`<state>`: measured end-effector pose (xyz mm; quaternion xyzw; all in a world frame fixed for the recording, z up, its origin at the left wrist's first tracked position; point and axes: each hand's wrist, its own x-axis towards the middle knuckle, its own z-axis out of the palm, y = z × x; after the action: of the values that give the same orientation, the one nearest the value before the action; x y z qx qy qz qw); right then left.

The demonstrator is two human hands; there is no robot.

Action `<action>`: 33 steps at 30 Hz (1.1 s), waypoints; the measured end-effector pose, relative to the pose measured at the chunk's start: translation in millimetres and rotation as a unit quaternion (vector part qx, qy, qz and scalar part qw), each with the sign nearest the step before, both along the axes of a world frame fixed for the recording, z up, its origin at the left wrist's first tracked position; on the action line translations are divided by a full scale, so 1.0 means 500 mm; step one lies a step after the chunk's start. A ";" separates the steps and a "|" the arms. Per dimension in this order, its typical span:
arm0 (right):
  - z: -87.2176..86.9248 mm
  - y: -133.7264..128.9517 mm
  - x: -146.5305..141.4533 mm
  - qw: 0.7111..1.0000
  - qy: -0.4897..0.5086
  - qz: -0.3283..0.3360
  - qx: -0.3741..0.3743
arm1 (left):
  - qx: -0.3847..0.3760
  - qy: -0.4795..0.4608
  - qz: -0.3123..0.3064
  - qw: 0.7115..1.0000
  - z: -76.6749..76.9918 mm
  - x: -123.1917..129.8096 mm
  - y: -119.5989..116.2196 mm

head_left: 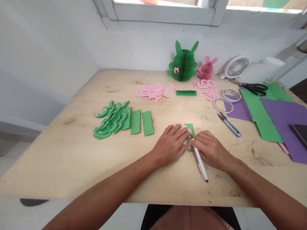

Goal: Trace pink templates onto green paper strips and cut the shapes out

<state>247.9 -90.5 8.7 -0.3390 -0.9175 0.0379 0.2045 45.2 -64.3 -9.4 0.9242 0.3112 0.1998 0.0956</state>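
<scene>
A small green paper strip (pixel 190 149) lies upright on the table with a pink paper piece (pixel 188 128) on top. My left hand (pixel 171 145) rests flat with its fingers apart, fingertips on the left side of the pink piece and strip. In my right hand (pixel 209 148) is a white pen (pixel 200 164), its dark tip at the pink piece and its back end pointing toward the table's front edge. Part of the strip and pink piece is hidden under my fingers.
Green cut pieces (pixel 111 121) and marked green rectangles (pixel 147 123) lie left. Behind are pink cutouts (pixel 152 92), a green paper figure (pixel 184 65) and a pink one (pixel 206 68). To the right sit tape rolls (pixel 223 105), snips (pixel 229 125), scissors (pixel 254 88) and purple paper (pixel 285 118).
</scene>
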 end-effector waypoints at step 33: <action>0.002 -0.002 0.000 1.000 -0.002 0.001 0.003 | -0.023 0.037 0.004 0.999 -0.006 -0.001 -0.001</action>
<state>247.7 -91.3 9.5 -0.3380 -0.9183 0.0349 0.2033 44.7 -64.6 -12.6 0.9273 0.3223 0.1591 0.1043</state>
